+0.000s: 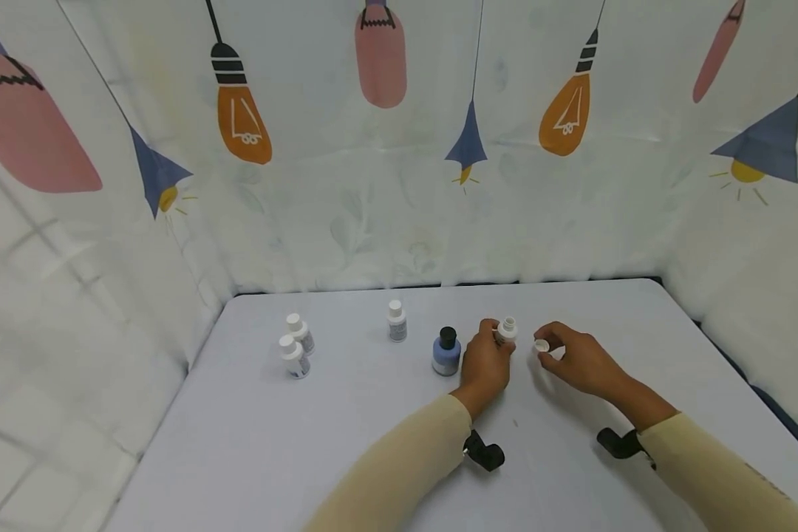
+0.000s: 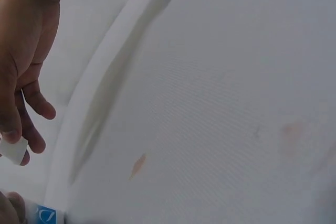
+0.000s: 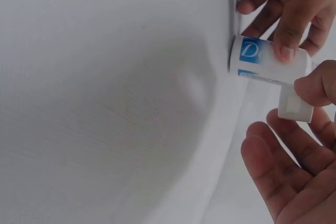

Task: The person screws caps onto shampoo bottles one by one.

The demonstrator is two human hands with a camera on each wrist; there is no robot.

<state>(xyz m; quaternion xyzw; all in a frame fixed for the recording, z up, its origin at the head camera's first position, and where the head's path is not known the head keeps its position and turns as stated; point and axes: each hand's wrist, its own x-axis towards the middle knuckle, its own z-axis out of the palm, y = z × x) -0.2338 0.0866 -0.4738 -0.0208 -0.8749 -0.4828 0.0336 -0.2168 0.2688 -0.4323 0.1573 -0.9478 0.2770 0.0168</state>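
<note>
My left hand [image 1: 487, 365] grips a small white bottle [image 1: 507, 332] whose open neck shows at the top. A blue patch marks the bottle's label [image 3: 250, 50] in the right wrist view. Just to the right, my right hand [image 1: 581, 360] pinches a white screw cap [image 1: 541, 346] between thumb and fingers, apart from the bottle. In the right wrist view the cap [image 3: 295, 103] overlaps the bottle's neck end. Close beside my left hand stands a blue bottle [image 1: 446, 356] with a black cap [image 1: 448, 338].
A capped white bottle [image 1: 397, 323] stands farther left on the white table [image 1: 346, 443]. Two more capped white bottles, a front one [image 1: 295, 359] and a rear one [image 1: 301, 332], stand close together at the left. A printed cloth [image 1: 412, 214] hangs behind the table.
</note>
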